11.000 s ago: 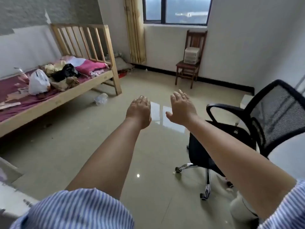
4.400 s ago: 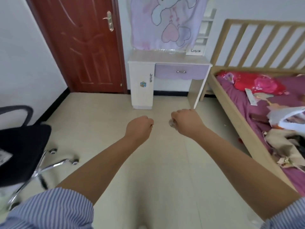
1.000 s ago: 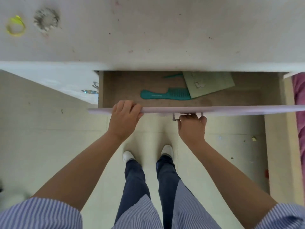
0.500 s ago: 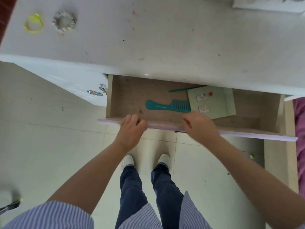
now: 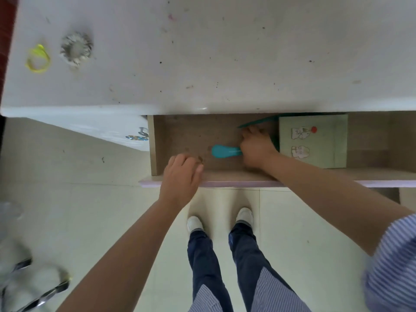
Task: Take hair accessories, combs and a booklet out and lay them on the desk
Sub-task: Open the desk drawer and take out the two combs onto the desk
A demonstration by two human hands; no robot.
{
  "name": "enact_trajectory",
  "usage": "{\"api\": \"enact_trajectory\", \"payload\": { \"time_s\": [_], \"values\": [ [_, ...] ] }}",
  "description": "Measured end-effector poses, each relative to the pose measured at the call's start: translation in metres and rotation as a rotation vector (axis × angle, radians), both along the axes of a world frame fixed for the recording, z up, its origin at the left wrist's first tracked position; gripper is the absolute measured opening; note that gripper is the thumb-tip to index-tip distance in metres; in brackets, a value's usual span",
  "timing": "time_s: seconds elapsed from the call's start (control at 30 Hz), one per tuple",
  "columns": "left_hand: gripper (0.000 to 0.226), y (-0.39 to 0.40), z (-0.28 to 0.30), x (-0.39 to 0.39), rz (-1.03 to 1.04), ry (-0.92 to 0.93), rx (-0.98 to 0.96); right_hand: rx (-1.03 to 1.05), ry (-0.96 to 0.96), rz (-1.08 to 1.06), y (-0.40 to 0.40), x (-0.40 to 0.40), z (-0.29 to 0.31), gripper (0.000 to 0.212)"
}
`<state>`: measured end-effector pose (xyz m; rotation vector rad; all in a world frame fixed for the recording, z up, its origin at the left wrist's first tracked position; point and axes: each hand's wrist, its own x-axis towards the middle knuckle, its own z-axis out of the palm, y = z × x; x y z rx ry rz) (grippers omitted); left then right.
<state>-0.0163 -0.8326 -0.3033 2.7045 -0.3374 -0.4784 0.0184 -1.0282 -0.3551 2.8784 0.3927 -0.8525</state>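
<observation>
So looking straight down, the desk [image 5: 225, 52] has its drawer [image 5: 225, 176] pulled open, and both hands are at it. Right hand [image 5: 256, 149] is down inside the drawer, curled over the teal comb [image 5: 225, 151], with only the rounded handle end poking out to the left of the knuckles; it looks wrapped around the comb, though the fingers are a bit blurry so I can't swear how firm the hold is. Left hand [image 5: 180, 174] rests on the drawer's front edge near the left end, fingers loosely bent over the lip, not holding anything. A second, darker green comb [image 5: 256, 123] sits toward the back of the drawer, its tail end sticking out from under the pale green booklet [image 5: 319, 140], which lies flat in the drawer just right of the right hand. Up on the desk top, far left, there's a yellow hair tie [image 5: 38, 58] and a grey-white scrunchie [image 5: 76, 49] just beside each other.
</observation>
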Motion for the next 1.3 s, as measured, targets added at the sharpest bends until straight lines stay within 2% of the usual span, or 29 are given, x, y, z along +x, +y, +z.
{"api": "enact_trajectory", "payload": {
  "time_s": [0.1, 0.2, 0.27, 0.33, 0.4, 0.53, 0.63, 0.8, 0.87, 1.0, 1.1, 1.13, 1.23, 1.3],
  "values": [
    [0.057, 0.008, 0.007, 0.010, 0.033, -0.071, -0.055, 0.204, -0.091, -0.031, -0.001, -0.012, 0.018, 0.028],
    [0.044, 0.014, 0.011, 0.020, -0.019, -0.054, 0.010, 0.450, -0.355, 0.048, -0.006, -0.031, 0.044, 0.009],
    [0.032, 0.007, 0.010, 0.032, -0.028, -0.017, 0.074, 0.404, -0.427, 0.068, -0.012, -0.044, 0.061, 0.004],
    [0.025, -0.012, 0.004, 0.044, -0.071, 0.014, 0.133, 0.258, -0.303, -0.039, -0.026, -0.053, 0.064, 0.009],
    [0.029, -0.042, -0.003, 0.054, -0.166, 0.094, 0.208, 0.105, -0.102, -0.178, -0.045, -0.057, 0.060, 0.022],
    [0.038, -0.108, -0.030, 0.064, -0.331, 0.181, 0.278, 0.041, -0.023, -0.201, -0.082, -0.057, 0.050, 0.026],
    [0.046, -0.141, -0.053, 0.071, -0.337, 0.122, 0.338, 0.043, 0.046, -0.204, -0.097, -0.056, 0.041, 0.024],
    [0.037, -0.152, -0.078, 0.079, -0.305, -0.050, 0.439, 0.088, 0.023, -0.228, -0.101, -0.057, 0.031, 0.022],
    [0.036, -0.153, -0.078, 0.075, -0.340, -0.042, 0.452, 0.098, -0.013, -0.226, -0.101, -0.059, 0.030, 0.022],
    [0.034, -0.139, -0.067, 0.065, -0.349, -0.194, 0.513, 0.092, -0.063, -0.182, -0.103, -0.062, 0.033, 0.022],
    [0.026, -0.116, -0.051, 0.053, -0.341, 0.125, 0.377, 0.102, -0.050, -0.174, -0.099, -0.061, 0.042, 0.023],
    [0.028, -0.106, -0.041, 0.049, -0.314, 0.152, 0.342, 0.104, -0.034, -0.175, -0.096, -0.060, 0.047, 0.023],
    [0.025, -0.066, -0.004, 0.042, -0.277, 0.041, 0.339, 0.119, 0.000, -0.159, -0.080, -0.048, 0.070, 0.025],
    [0.020, -0.036, 0.018, 0.037, -0.237, 0.015, 0.268, 0.143, -0.039, -0.148, -0.065, -0.037, 0.088, 0.026]
  ]
}}
